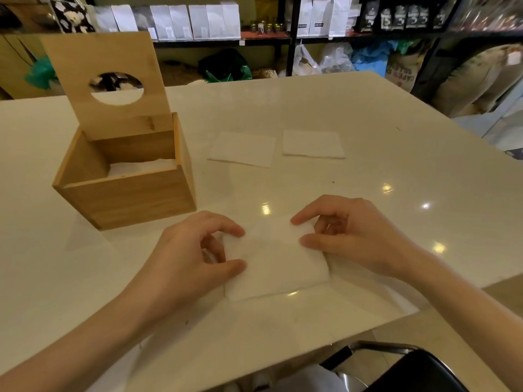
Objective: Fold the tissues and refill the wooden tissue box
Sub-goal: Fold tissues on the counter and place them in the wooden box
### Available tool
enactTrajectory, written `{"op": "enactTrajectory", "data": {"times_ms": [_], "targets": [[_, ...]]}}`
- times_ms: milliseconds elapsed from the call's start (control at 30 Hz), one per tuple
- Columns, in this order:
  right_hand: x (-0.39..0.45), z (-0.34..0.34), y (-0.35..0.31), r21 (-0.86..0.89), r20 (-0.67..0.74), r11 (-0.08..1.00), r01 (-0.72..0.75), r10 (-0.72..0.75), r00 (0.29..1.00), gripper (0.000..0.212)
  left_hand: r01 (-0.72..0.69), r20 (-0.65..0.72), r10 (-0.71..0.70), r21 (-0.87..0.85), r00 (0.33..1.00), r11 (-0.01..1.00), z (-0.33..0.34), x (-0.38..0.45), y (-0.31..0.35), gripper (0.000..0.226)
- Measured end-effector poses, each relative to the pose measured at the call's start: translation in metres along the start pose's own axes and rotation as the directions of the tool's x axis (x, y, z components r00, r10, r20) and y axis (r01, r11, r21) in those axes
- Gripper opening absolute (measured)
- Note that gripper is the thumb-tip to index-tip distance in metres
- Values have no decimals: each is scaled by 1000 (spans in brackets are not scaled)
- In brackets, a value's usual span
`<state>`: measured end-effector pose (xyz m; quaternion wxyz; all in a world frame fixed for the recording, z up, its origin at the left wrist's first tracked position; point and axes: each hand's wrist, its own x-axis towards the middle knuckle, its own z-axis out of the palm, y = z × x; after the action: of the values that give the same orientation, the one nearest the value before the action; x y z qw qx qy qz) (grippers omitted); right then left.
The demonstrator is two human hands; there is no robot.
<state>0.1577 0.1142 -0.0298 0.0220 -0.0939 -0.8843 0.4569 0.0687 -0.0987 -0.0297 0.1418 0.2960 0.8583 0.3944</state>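
Note:
A white folded tissue [276, 264] lies flat on the table near the front edge. My left hand [195, 250] pinches its left edge between thumb and forefinger. My right hand [348, 233] pinches its right edge the same way. The wooden tissue box [124, 190] stands at the left, its lid with a round hole tipped up and back. White tissues [141, 166] lie inside it. Two more flat tissues, one left [243, 149] and one right [312, 144], rest further back on the table.
The glossy white table [368, 179] ends close to me at the lower right, where a black chair [402, 369] stands. Shelves with white and dark bags [198, 21] and sacks fill the background.

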Motion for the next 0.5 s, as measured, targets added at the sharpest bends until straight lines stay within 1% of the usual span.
{"op": "enactTrajectory", "data": {"times_ms": [67,133,200,233,333,433,500], "targets": [[1,1,2,-170,15,983,75,-73,997,20,-49,48,44,117,998,992,2,1,1,30],[2,1,4,-312,52,941,130,-119,991,19,-59,119,30,251,992,966,4,2,2,34],[3,-2,5,-388,88,910,144,-119,989,19,-69,155,17,339,988,938,2,4,6,39],[4,-4,5,-414,98,898,151,-121,988,20,-88,147,36,367,989,926,0,7,10,40],[11,-20,2,-431,70,884,183,-170,983,20,-188,45,189,468,981,864,-9,25,29,35],[29,-45,-1,-366,-53,913,180,-214,975,18,-241,-49,297,470,954,849,-15,54,50,27],[45,-63,0,-324,-134,933,153,-206,969,18,-269,-77,340,459,937,847,-9,77,61,23]]}}
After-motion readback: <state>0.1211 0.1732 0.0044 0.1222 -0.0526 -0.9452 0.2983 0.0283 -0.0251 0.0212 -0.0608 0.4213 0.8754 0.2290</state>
